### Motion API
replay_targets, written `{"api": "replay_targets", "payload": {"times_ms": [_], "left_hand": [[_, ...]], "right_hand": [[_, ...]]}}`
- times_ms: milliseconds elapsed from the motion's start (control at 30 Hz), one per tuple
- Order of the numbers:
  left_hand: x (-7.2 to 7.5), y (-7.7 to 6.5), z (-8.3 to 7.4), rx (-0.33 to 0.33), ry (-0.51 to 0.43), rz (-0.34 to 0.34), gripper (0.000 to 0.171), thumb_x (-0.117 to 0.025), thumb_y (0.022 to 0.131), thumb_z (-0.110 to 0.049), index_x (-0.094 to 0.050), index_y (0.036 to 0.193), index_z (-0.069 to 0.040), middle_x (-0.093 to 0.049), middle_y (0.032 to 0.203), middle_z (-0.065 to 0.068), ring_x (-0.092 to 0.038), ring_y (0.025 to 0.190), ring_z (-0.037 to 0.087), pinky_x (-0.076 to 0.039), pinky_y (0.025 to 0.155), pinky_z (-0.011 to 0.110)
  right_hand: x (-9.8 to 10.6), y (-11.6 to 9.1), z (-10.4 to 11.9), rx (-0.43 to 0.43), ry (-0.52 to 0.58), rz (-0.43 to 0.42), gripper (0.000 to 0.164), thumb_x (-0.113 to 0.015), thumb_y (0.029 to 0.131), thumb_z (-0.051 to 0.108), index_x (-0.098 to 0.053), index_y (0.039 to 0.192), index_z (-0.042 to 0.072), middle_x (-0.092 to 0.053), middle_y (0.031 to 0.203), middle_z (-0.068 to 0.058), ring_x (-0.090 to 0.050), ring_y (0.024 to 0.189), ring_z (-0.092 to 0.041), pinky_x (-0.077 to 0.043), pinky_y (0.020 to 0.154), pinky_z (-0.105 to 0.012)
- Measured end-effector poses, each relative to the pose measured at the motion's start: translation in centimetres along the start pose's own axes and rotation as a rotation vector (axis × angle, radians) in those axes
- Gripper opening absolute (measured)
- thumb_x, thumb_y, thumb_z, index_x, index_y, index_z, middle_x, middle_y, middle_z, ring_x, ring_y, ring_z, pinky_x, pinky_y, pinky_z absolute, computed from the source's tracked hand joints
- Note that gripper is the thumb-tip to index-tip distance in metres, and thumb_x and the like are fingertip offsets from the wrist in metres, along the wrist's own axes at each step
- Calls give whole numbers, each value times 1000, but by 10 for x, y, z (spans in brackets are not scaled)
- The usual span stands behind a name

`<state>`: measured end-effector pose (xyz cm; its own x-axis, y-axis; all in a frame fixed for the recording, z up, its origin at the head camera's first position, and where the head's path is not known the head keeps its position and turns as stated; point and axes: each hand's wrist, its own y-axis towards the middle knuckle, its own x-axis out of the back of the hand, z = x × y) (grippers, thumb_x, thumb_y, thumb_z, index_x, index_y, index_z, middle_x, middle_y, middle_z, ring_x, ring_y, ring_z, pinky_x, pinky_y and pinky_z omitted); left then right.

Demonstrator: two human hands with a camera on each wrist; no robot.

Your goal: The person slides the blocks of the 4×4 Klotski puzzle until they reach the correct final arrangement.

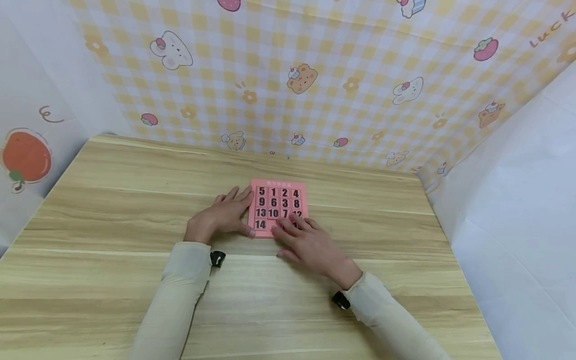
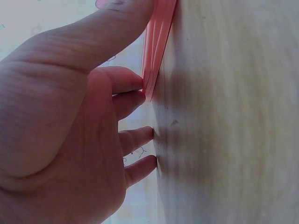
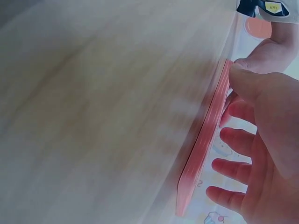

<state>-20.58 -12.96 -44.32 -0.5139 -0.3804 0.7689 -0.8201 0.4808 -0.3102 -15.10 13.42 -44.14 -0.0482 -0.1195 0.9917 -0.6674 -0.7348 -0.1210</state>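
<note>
A pink number sliding puzzle (image 1: 279,183) lies flat on the table, with black numbers on its tiles. My left hand (image 1: 225,214) is spread along its left side. The thumb touches the lower left corner, and the index and middle fingertips touch the edge in the left wrist view, where the other fingertips rest on the table. My right hand (image 1: 312,247) reaches over the lower right part, its fingers loosely extended over the tiles and hiding some of the bottom row. Right of tile 14 (image 1: 260,224), a pink space without a number shows.
The wood-grain table (image 1: 112,225) meets a yellow checked cloth (image 1: 270,110) at the back. White sheets hang at the left and at the right (image 1: 517,200). Each sleeve cuff has a small black device (image 1: 218,258) beside it.
</note>
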Motion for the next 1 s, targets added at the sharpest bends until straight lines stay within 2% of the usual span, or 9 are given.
{"api": "replay_targets", "payload": {"times_ms": [233,567,1000], "left_hand": [[0,0,0,-9,-2,-9,111,-79,80,-45,-11,158,-3,2,167,12,9,152,41,0,121,60],[0,1,0,-15,16,-19,115,-79,78,-49,-11,158,-2,1,167,12,7,152,42,-2,121,60],[-1,2,1,-16,18,-24,114,-80,77,-49,-13,158,-3,0,167,12,6,152,41,-3,121,60]], "right_hand": [[3,9,8,21,-16,25,60,-36,103,55,-32,156,26,-29,162,2,-25,150,-32,-24,121,-53],[3,21,17,40,-47,41,61,-34,104,56,-28,157,28,-25,164,0,-24,150,-33,-26,120,-54],[1,27,23,37,-84,36,62,-34,103,56,-30,157,26,-30,162,-1,-29,149,-32,-30,118,-52]]}}
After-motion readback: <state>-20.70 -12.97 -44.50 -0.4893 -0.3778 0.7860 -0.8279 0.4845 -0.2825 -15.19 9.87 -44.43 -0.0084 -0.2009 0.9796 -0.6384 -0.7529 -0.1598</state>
